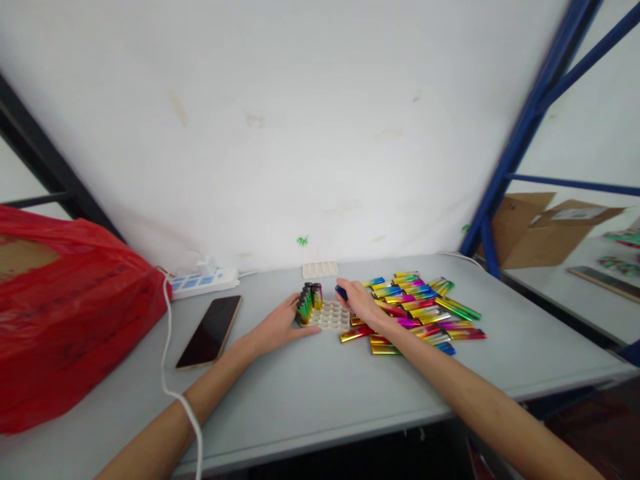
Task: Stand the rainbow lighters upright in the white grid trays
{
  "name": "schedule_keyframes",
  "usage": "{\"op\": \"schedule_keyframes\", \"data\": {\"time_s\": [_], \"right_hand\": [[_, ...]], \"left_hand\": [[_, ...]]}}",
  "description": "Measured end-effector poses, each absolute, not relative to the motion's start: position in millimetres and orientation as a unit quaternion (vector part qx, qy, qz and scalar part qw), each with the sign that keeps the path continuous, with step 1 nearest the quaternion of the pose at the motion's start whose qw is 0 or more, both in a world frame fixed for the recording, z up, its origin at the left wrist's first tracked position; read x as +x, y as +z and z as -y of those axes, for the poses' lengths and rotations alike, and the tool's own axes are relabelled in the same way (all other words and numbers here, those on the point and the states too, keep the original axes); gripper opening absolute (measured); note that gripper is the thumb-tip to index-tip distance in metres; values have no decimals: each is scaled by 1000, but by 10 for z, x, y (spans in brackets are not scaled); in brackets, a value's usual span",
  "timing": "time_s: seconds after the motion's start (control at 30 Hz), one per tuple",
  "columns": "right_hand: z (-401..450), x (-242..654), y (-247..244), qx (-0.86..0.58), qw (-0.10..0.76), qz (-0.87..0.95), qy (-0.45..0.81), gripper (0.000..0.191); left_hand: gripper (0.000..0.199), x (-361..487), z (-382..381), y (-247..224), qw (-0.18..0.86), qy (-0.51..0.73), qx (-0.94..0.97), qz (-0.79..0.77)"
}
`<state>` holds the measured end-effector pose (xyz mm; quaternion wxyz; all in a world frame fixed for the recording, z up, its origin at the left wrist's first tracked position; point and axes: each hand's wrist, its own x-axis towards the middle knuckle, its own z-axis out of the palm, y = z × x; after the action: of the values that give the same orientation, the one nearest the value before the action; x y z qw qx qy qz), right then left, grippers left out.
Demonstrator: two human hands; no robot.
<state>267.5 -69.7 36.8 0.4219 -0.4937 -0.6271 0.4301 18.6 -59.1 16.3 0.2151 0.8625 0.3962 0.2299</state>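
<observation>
A small off-white tray (334, 316) with rows of round holes lies on the table. Several shiny lighters (305, 305) with dark tops stand upright at its left end, mostly green and yellow. My left hand (280, 325) grips that end, thumb along the front edge and fingers around the left side. Over the tray's right back corner, my right hand (361, 301) is closed on a dark blue lighter (341, 292), of which only one end shows. Right beside it lies a loose pile of metallic lighters (423, 312) in gold, red, blue, green and purple; my right forearm passes over its front part.
A second off-white tray (320, 269) lies near the wall. To the left are a phone (210, 331), a power strip (205, 283), a white cable (169, 360) and a red plastic bag (75, 320). Beyond the blue rack post (515, 147) stands an open cardboard box (545, 233).
</observation>
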Motion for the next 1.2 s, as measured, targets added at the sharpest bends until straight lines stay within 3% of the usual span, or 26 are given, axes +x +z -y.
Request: {"op": "schedule_keyframes", "data": {"time_s": [0.17, 0.37, 0.47, 0.63, 0.9, 1.2], "right_hand": [[701, 2707, 390, -504, 447, 590, 445, 49], [692, 2721, 379, -449, 459, 613, 460, 64], [745, 2719, 398, -439, 445, 685, 375, 57], [817, 2718, 443, -409, 384, 820, 112, 35], [775, 2663, 397, -428, 406, 790, 166, 32], [747, 2467, 402, -453, 287, 842, 51, 24]], "left_hand": [[84, 183, 582, 146, 213, 222, 864, -399], [85, 179, 601, 171, 220, 223, 864, -395], [87, 183, 606, 173, 225, 223, 861, -397], [85, 184, 599, 152, 225, 225, 864, -390], [84, 189, 617, 174, 231, 224, 862, -392], [82, 171, 567, 126, 220, 233, 863, -391]]}}
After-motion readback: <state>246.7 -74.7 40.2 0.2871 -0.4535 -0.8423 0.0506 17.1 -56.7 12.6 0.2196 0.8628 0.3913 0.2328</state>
